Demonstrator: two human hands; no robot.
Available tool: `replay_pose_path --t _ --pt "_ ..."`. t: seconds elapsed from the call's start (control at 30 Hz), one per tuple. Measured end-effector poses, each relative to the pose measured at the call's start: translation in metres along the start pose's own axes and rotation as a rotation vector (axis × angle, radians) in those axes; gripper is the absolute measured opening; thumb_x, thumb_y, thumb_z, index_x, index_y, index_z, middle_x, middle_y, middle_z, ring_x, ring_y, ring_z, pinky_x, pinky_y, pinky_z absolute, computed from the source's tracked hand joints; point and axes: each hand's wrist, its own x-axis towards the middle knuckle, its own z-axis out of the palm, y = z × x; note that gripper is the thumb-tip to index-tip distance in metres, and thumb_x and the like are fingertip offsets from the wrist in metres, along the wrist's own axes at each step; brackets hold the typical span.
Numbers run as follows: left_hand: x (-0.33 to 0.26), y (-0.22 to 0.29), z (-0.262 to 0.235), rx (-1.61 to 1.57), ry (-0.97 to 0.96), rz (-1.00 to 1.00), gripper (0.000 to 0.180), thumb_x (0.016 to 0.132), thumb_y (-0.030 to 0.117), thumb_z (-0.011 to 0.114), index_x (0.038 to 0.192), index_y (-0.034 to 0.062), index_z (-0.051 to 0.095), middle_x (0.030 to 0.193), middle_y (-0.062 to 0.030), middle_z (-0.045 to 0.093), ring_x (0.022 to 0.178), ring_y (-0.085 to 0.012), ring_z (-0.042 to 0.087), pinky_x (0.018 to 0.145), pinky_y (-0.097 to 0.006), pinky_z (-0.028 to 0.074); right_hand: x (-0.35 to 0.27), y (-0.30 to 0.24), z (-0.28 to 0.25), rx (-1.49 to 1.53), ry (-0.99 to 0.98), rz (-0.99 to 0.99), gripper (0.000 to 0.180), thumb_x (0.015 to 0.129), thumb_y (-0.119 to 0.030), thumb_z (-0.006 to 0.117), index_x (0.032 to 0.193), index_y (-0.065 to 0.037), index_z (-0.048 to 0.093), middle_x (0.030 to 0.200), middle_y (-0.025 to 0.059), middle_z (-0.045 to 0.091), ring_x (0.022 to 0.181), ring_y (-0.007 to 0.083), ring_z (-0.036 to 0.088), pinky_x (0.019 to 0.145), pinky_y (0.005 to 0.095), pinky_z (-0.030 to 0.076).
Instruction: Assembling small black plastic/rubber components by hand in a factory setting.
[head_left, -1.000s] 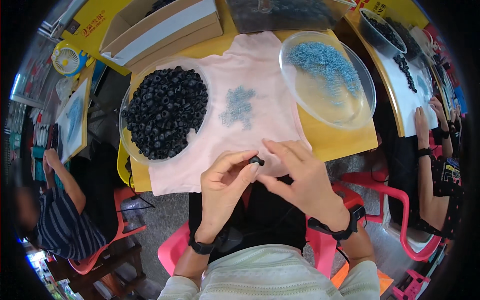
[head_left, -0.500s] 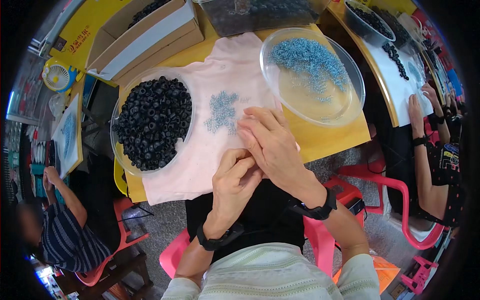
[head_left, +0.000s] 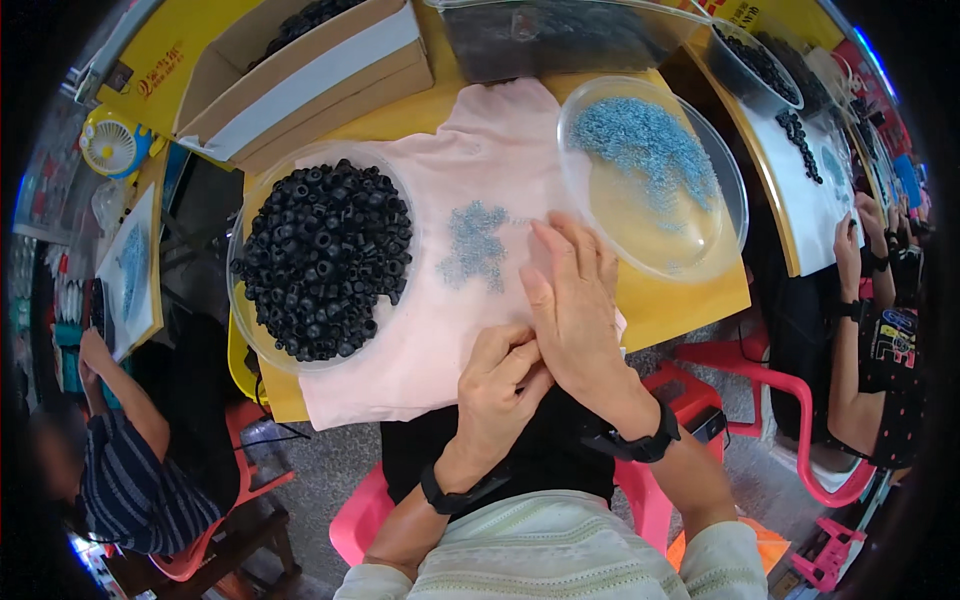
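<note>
A pale pink cloth (head_left: 370, 395) lies over the table's front, with a loose patch of tiny light-blue translucent pieces (head_left: 475, 245) on it. My left hand (head_left: 500, 385) is closed near the cloth's front edge, thumb against curled fingers; what it holds, if anything, is hidden. Close beside it, my right hand (head_left: 580, 310) lies low over the cloth, fingers stretched forward and thumb apart, just right of the blue patch. Left of the patch stands a round clear tub (head_left: 243, 310) heaped with small black ring-shaped parts (head_left: 320, 255). At the right sits a clear round dish (head_left: 640, 245) holding more blue pieces (head_left: 650, 145).
A cardboard box (head_left: 330, 85) with black parts stands at the back left, beside a clear bin (head_left: 560, 40). People work at side tables left and right. A small yellow fan (head_left: 110, 145) is at the far left. Pink chairs (head_left: 800, 400) stand below the table.
The whole view has shifted, moving the scene right and slightly down. My right hand's fingers have straightened and drawn a little away from the blue patch. My left hand remains closed.
</note>
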Motion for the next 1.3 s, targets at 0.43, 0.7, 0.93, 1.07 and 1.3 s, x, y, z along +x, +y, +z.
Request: replay_pose_path --t 0.43,0.7,0.93,1.07,1.3 --pt "-0.001 -0.002 -0.014 -0.019 -0.11 -0.104 0.047 0.068 -0.007 0.075 0.112 0.0053 0.063 0.115 -0.0143 0.055 0.097 -0.0289 0.059 0.073 -0.031 0.051 -0.001 0.005 0.004 -0.086 -0.045 0.017 0.044 0.096 -0.02 0.05 0.135 -0.001 0.045 0.141 0.0208 0.041 0.126 0.0409 0.036 0.108 0.048 0.029" --pt "0.006 0.008 -0.008 0.427 -0.217 0.401 0.07 0.068 0.022 0.075 0.134 0.0211 0.054 0.146 -0.0082 0.039 0.133 -0.0306 0.037 0.11 -0.05 0.025 0.0 0.006 0.007 -0.127 -0.017 -0.019 0.047 0.092 -0.015 0.053 0.136 0.0 0.045 0.143 0.0182 0.041 0.127 0.0394 0.038 0.108 0.0466 0.032" --pt "0.016 -0.003 0.001 0.418 -0.439 0.466 0.054 0.08 0.027 0.064 0.132 0.0222 0.052 0.147 -0.003 0.04 0.142 -0.0276 0.03 0.116 -0.049 0.021 0.0 0.013 0.009 -0.106 0.012 -0.045 0.051 0.091 -0.012 0.05 0.14 0.0 0.042 0.144 0.0173 0.041 0.129 0.0389 0.037 0.108 0.0466 0.033" --pt "0.015 -0.006 0.002 0.402 -0.473 0.451 0.049 0.085 0.027 0.056 0.133 0.023 0.05 0.148 -0.0013 0.04 0.142 -0.0283 0.03 0.119 -0.049 0.018 0.002 0.009 0.006 -0.13 -0.04 -0.006 0.052 0.091 -0.015 0.046 0.141 0.001 0.04 0.144 0.0178 0.041 0.131 0.0394 0.037 0.109 0.0469 0.033" --pt "0.012 -0.007 0.0 0.397 -0.505 0.446 0.049 0.087 0.024 0.053 0.135 0.0271 0.047 0.148 -0.0006 0.039 0.143 -0.0275 0.028 0.119 -0.047 0.018 0.003 0.008 0.004 -0.122 -0.083 -0.002 0.053 0.091 -0.016 0.044 0.141 0.002 0.041 0.145 0.0178 0.042 0.134 0.0382 0.036 0.111 0.0455 0.032"
